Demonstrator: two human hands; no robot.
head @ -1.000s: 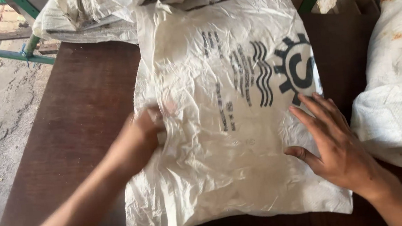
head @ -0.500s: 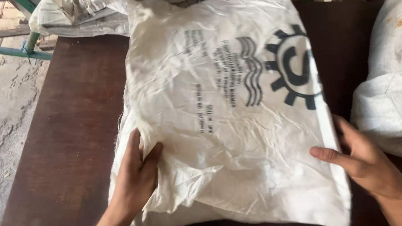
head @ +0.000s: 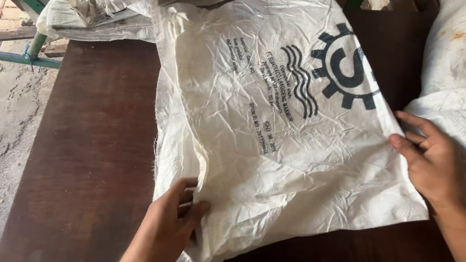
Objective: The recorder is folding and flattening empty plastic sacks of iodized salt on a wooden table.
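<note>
Brown table (head: 80, 159) — piled sacks (head: 459, 52)

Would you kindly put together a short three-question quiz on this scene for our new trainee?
1. True or false: the white woven sack lies on a dark brown table.
2. Which hand touches the sack's right edge? A) left hand B) right hand C) neither
3. Fill in: at the far left corner of the table lies a pile of more white ____.

Key: 1 true. 2 B. 3 sacks.
</note>
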